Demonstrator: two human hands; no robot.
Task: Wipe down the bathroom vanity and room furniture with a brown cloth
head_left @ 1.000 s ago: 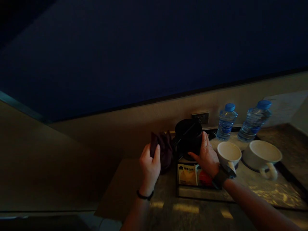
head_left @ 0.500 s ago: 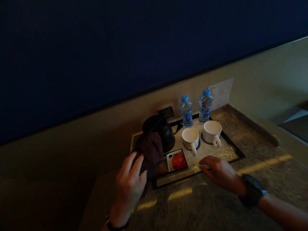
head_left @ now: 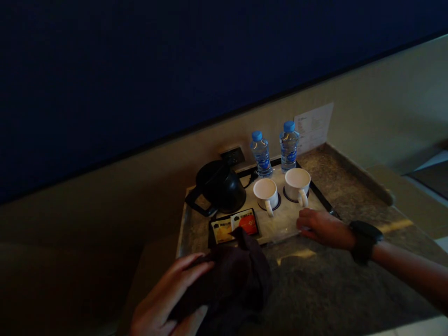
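My left hand [head_left: 171, 294] is closed on a dark, crumpled cloth [head_left: 231, 275], which hangs over the counter in front of the tray and covers part of its front edge. My right hand [head_left: 324, 228], with a black watch at the wrist, rests low at the tray's front right part. Its fingers are curled in, and whatever lies under them is hidden. The black-rimmed tray [head_left: 320, 196] carries a black kettle [head_left: 222, 186], two white cups [head_left: 265, 192] on dark-edged coasters, and a small holder with red and yellow packets [head_left: 247, 223].
Two water bottles [head_left: 289, 147] with blue caps stand at the tray's back edge. Behind them a printed sheet [head_left: 315, 126] leans on the wall. A wall socket [head_left: 233, 156] sits behind the kettle. The stone counter [head_left: 308, 275] has a raised right edge. A large dark panel hangs above.
My left hand has drawn the cloth from beside the kettle towards me, uncovering the kettle's handle and the yellow packet. My right hand has shifted to the tray's front right part, fingers more curled.
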